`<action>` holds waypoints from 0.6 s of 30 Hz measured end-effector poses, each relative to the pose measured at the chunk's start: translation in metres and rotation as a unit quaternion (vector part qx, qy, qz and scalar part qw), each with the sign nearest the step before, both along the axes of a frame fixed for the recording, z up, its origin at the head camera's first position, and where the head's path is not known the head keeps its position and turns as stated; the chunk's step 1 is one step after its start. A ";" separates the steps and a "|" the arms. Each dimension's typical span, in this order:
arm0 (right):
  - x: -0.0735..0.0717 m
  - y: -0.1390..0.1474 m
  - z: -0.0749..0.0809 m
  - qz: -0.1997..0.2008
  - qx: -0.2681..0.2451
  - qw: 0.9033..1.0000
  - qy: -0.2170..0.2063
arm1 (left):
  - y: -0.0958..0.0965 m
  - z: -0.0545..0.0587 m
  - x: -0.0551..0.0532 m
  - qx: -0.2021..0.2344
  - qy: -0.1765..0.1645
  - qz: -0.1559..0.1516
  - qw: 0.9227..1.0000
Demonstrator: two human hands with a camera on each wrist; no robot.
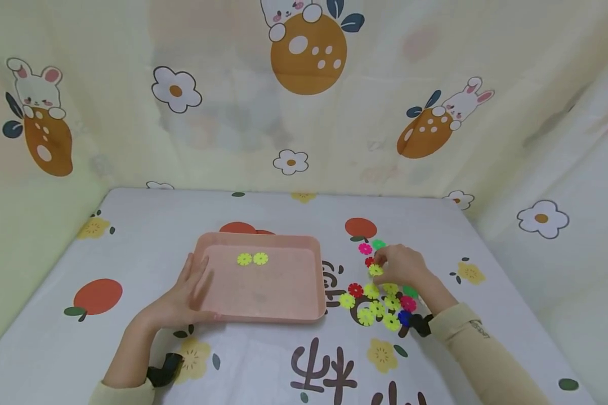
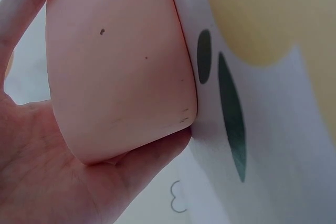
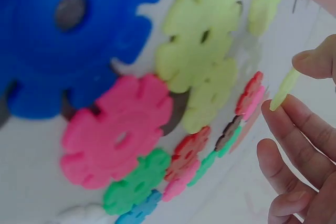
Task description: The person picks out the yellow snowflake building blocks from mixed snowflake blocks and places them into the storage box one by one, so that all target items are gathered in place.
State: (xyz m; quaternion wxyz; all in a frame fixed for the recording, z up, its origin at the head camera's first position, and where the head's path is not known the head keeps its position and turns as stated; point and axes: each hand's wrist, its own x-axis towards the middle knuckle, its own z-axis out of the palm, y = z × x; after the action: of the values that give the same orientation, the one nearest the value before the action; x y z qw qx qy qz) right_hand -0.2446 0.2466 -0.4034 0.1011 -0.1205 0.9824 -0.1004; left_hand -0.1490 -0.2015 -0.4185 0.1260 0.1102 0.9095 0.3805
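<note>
A shallow pink tray point(image 1: 278, 287) lies on the table with two yellow-green flower-shaped plastic pieces point(image 1: 260, 258) side by side near its back wall. My left hand point(image 1: 182, 298) holds the tray's front left corner, thumb along the front and fingers at the left rim; the left wrist view shows the tray wall point(image 2: 126, 72) against the palm. Between thumb and index finger, my right hand point(image 1: 402, 265) pinches a yellow-green flower piece point(image 3: 285, 88), seen edge-on in the right wrist view. The other right fingers are loosely bent.
Right of the tray lie several loose flower pieces: yellow-green point(image 1: 377, 308), red point(image 1: 355, 289), pink point(image 1: 408, 304), green point(image 1: 379, 243) and blue point(image 1: 404, 318). Some overlap. The tablecloth point(image 1: 263, 360) has printed fruit, flowers and characters. A patterned curtain point(image 1: 223, 152) stands behind.
</note>
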 end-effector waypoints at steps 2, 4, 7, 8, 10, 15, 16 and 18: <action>0.000 -0.001 0.003 0.007 -0.003 1.000 0.002 | 0.000 0.000 0.000 0.001 0.000 0.002 1.000; 0.001 -0.003 0.004 0.011 -0.004 1.000 0.003 | 0.000 -0.001 0.000 0.002 -0.002 0.002 1.000; 0.003 -0.005 0.005 0.018 -0.010 1.000 0.010 | 0.000 -0.002 0.001 0.001 -0.002 0.002 1.000; 0.004 -0.006 0.005 0.021 -0.012 1.000 0.015 | 0.000 -0.002 0.001 0.000 -0.001 0.002 1.000; 0.006 -0.008 0.007 0.028 -0.017 0.999 0.029 | 0.000 -0.002 0.001 -0.002 0.002 0.003 1.000; 0.009 -0.015 0.015 0.045 -0.027 0.997 0.063 | 0.000 0.000 0.001 -0.001 0.006 0.003 1.000; 0.009 -0.016 0.017 0.048 -0.029 0.996 0.069 | 0.000 0.000 0.001 -0.001 0.007 0.001 1.000; 0.010 -0.019 0.020 0.053 -0.038 0.995 0.078 | 0.001 0.001 0.002 0.001 0.009 -0.001 1.000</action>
State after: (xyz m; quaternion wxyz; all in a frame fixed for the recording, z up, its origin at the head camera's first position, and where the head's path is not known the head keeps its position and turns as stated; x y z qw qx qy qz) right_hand -0.2349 0.2275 -0.3838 0.0251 -0.1837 0.9751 -0.1221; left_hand -0.1473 -0.2010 -0.4173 0.1181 0.1145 0.9103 0.3799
